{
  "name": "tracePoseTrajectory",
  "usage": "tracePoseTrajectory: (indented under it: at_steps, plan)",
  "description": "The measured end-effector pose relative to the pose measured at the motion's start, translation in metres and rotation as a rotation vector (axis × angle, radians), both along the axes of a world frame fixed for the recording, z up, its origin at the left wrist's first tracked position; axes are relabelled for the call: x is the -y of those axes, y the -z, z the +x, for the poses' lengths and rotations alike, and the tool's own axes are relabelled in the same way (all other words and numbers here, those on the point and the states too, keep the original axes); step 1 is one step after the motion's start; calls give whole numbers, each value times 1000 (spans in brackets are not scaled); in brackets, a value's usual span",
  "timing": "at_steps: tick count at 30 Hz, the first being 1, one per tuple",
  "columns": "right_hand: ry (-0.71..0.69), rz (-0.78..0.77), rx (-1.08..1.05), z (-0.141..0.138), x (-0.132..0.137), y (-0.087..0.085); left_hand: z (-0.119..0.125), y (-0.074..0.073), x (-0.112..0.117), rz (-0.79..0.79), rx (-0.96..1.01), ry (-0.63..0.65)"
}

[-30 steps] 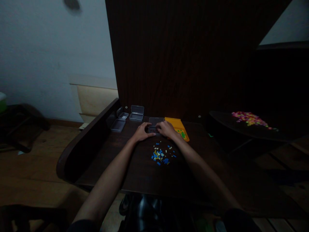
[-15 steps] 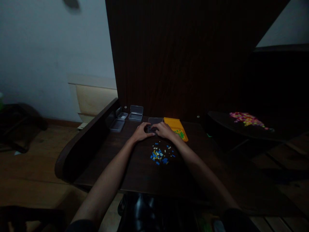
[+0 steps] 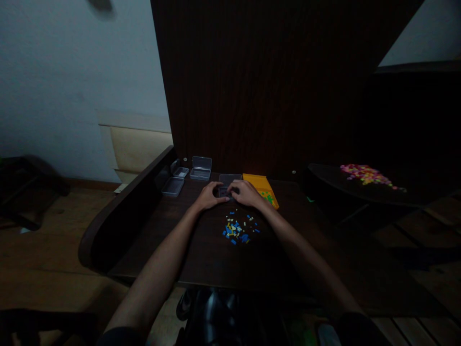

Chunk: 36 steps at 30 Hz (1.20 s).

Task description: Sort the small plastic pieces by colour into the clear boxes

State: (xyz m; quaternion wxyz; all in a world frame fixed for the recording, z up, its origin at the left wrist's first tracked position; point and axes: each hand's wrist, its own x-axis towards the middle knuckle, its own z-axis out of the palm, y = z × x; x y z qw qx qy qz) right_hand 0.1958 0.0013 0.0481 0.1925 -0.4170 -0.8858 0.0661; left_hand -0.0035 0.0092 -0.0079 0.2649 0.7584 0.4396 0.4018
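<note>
Dim light, head view. Landmark: orange tray (image 3: 256,182) at the back of the dark table (image 3: 201,262).

- Small clear case (image 3: 226,180): on the table, just left of the tray. Its near part is covered by the hands. Cannot tell whether its lid is up or down.
- Left hand (image 3: 209,196): left of the tray, fingers curled, tips on the case's left side.
- Right hand (image 3: 245,193): in front of the tray's near-left corner, fingers curled over the case's right side. The fingertips of the two hands nearly meet over the case (both hands gripping, not spread).
- Loose pile of tiny bricks (image 3: 238,228), blue, yellow and white: on the table, nearer the person than the tray and below the hands. Neither hand touches it.
- Green bits (image 3: 268,197): lying in the tray's near end.
- Three empty clear cases (image 3: 201,167): well left of the tray, near the table's raised edge.
- Pink and yellow pieces (image 3: 363,174): heaped on a separate dark surface, well right of the tray.
</note>
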Motion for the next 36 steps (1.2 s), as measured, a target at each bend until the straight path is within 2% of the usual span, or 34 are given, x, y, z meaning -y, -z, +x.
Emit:
tracePoseTrajectory:
  at_steps: [4,8,18,25,36]
  plan:
    - [-138,-47,-37,10,15,-2,0,-1,1,-8,0,-3]
    - [-207,-136,48,20,30,-1,0,-2,2,-8,-1,-1]
    - [-158,-165,111,23,38,8,1,-3,3,-10,1,-10]
    - [-44,-205,76,23,38,7,1,-4,3,-28,5,-7]
    - [-99,-355,19,26,41,0,0,-3,2,-41,16,-13]
